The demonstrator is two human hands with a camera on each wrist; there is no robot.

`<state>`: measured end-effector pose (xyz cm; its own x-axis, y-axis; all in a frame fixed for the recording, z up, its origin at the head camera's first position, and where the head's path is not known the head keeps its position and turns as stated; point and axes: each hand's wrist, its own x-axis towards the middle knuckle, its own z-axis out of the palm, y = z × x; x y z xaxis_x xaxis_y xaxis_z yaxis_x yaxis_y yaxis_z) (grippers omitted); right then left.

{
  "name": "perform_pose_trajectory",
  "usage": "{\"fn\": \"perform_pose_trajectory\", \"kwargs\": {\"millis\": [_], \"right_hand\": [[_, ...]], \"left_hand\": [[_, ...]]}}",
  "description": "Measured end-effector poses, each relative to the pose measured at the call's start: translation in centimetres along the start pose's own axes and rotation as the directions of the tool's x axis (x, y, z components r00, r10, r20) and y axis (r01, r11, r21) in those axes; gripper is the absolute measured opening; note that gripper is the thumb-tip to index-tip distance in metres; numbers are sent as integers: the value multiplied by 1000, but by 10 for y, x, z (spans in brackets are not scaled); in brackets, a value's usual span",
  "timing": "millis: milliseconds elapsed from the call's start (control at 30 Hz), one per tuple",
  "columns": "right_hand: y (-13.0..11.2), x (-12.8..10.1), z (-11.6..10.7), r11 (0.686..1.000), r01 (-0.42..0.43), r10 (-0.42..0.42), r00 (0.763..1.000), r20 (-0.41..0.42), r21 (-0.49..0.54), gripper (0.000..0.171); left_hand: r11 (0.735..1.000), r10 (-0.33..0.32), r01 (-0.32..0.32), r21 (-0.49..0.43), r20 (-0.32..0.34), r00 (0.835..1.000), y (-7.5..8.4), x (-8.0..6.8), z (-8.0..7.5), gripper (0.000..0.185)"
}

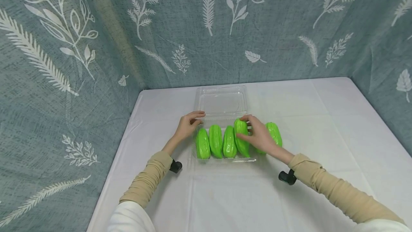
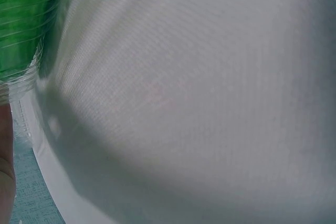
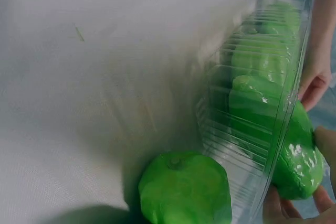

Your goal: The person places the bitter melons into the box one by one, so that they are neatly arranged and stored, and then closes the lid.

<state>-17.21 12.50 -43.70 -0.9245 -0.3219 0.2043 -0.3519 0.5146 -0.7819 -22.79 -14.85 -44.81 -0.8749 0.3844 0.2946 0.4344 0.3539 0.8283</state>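
Observation:
A clear plastic clamshell container point(image 1: 239, 160) lies open on the table, its lid point(image 1: 222, 102) folded back. Three green ridged fruits point(image 1: 215, 141) lie side by side in its left and middle part. With thumb and fingers my right hand point(image 1: 259, 137) grips another green ridged fruit point(image 1: 241, 135), tilted over the container's right part; it shows glossy in the right wrist view. At the rear left corner, my left hand point(image 1: 188, 126) holds the container's edge between curved fingers and thumb. The left wrist view catches only part of a finger point(image 2: 5, 166) beside the container.
Outside the container, to the right, lies a further green fruit point(image 3: 185, 187), partly hidden by my right hand in the head view. White cloth covers the table point(image 1: 322, 124). Patterned blue-grey curtains point(image 1: 225, 56) hang behind it and at both sides.

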Motion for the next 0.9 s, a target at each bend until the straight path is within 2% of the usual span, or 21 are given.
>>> {"fn": "perform_pose_trajectory", "kwargs": {"millis": [333, 767, 900], "right_hand": [[4, 0, -1, 990, -3, 0, 1000, -23, -141, 60], [10, 2, 2, 982, 12, -22, 999, -49, -189, 55], [10, 2, 3, 985, 19, -28, 998, -48, -173, 54]], "left_hand": [[1000, -12, 12, -2, 1, 1000, 1, -1, -1, 26], [1000, 0, 0, -16, -2, 1000, 3, 0, -2, 26], [1000, -8, 8, -3, -1, 1000, 2, 0, -1, 26]]}}
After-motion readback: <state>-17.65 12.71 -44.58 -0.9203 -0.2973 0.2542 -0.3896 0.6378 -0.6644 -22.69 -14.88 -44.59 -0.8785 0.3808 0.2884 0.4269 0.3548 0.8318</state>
